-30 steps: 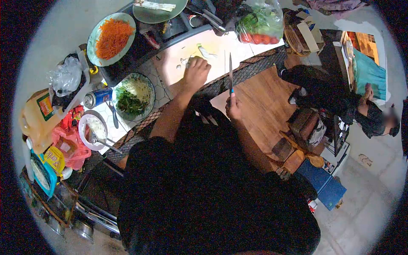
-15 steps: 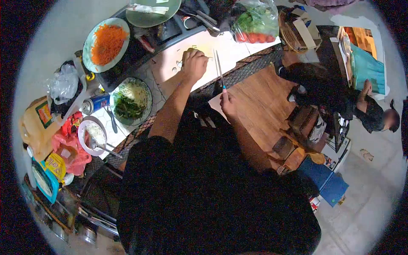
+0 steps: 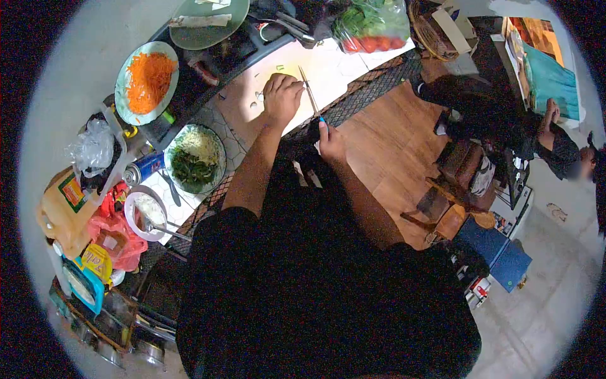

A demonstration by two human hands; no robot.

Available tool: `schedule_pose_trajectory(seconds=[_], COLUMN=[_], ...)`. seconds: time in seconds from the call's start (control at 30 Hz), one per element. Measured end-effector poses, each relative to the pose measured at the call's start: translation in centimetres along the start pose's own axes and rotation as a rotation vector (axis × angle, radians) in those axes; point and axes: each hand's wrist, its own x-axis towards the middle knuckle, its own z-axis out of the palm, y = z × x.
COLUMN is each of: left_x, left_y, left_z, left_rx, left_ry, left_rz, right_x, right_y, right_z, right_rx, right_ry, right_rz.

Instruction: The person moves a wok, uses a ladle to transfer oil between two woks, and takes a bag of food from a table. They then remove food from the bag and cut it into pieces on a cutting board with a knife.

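My right hand (image 3: 331, 145) is closed round the blue handle of a knife (image 3: 310, 95), whose long thin blade points away from me over a pale cutting board (image 3: 331, 66). Just left of the blade, my left hand (image 3: 282, 100) rests low over the board with its fingers bunched together. Something small and thin shows at those fingertips, too small to make out. Beyond the left hand lie a few small green pieces (image 3: 280, 67). Small whitish bits (image 3: 254, 105) lie to its left.
Left are a plate of shredded carrot (image 3: 150, 82), a bowl of chopped greens and pale shreds (image 3: 194, 167), a spray can (image 3: 144, 168) and a white bowl with a spoon (image 3: 146, 211). A bag of greens and tomatoes (image 3: 372, 28) stands behind. Another person (image 3: 555, 148) is at right.
The knife has swung closer to my left fingers, its blade tilting further left. My right hand has moved slightly left and nearer to me. The whole view has shifted a little.
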Motion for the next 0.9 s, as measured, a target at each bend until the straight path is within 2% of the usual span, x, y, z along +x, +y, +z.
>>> schedule_pose_trajectory(seconds=[0.13, 0.37, 0.43, 0.57, 0.67, 0.7, 0.77, 0.9], left_x=[-0.3, 0.0, 0.0, -0.1, -0.2, -0.2, -0.1, -0.1], left_y=[-0.1, 0.3, 0.1, 0.1, 0.1, 0.2, 0.3, 0.4], left_z=[0.1, -0.4, -0.5, -0.1, 0.2, 0.1, 0.0, 0.0], left_rx=[0.028, 0.028, 0.018, 0.015, -0.002, -0.002, 0.014, 0.003], left_ry=[-0.015, 0.013, 0.052, 0.037, 0.062, 0.061, 0.043, 0.033], left_rz=[-0.011, 0.012, 0.049, 0.015, 0.004, 0.005, -0.009, -0.018], right_x=[-0.4, 1.4, 0.5, -0.8, -0.9, -0.9, -0.8, -0.3], right_y=[-0.9, -1.0, -0.9, 0.8, -0.4, -1.2, -2.6, -2.3], right_z=[0.1, 0.5, 1.1, 0.7, 0.5, 0.0, -0.9, 0.0], right_rx=[0.002, -0.005, 0.043, 0.107, 0.189, 0.19, 0.122, 0.078], right_ry=[0.084, 0.022, 0.148, 0.091, 0.119, 0.12, -0.01, 0.008], right_rz=[-0.044, -0.01, -0.064, -0.023, -0.023, -0.023, 0.066, 0.041])
